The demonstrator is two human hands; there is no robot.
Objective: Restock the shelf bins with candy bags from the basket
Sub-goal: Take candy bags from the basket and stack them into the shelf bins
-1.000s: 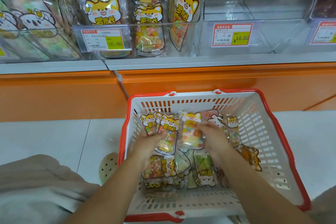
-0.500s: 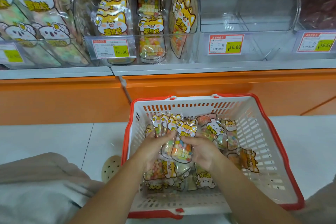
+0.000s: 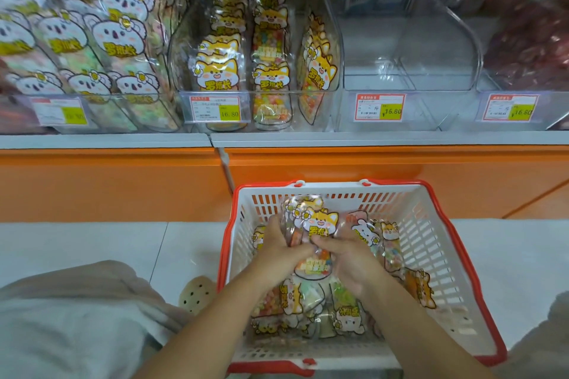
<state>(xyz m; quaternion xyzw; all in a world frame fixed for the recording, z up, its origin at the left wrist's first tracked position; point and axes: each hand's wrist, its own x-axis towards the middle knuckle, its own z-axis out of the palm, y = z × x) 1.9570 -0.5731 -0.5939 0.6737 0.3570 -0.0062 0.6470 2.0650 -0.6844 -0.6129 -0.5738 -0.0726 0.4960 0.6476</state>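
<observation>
Lifts the bundle of candy bags (image 3: 314, 223) a touch higher in the basket (image 3: 426, 243) than half a second ago and squeezes it tighter, with the view tipped up to take in more of the shelf. Grips the bundle from both sides: left hand (image 3: 278, 244) curled round its left edge, fingers wrapped behind the plastic and thumb laid across the front; right hand (image 3: 349, 258) curled round the right edge, fingers closed on the front of the foremost bag. Brings the two hands together at the middle of the bundle, so that the fox-face tops stick out above the knuckles and a strip of coloured sweets shows below them. Holds the bags upright, tops toward the basket's far wall and near it; cannot tell whether touching. Has more loose bags (image 3: 348, 314) lying flat on the basket bottom under the wrists and along the right wall. Has the red-rimmed basket on pale floor tiles (image 3: 77, 243), just beside the orange shelf base (image 3: 107, 181). Faces, on the shelf above, a middle bin (image 3: 334, 49) with rows of the same fox bags, a clear bin (image 3: 462, 49) to its right with a 16.80 price tag (image 3: 379, 108), and koala bags (image 3: 92, 49) to the left. Shows a grey trouser knee (image 3: 61, 317) and a perforated shoe (image 3: 197, 294) at lower left.
</observation>
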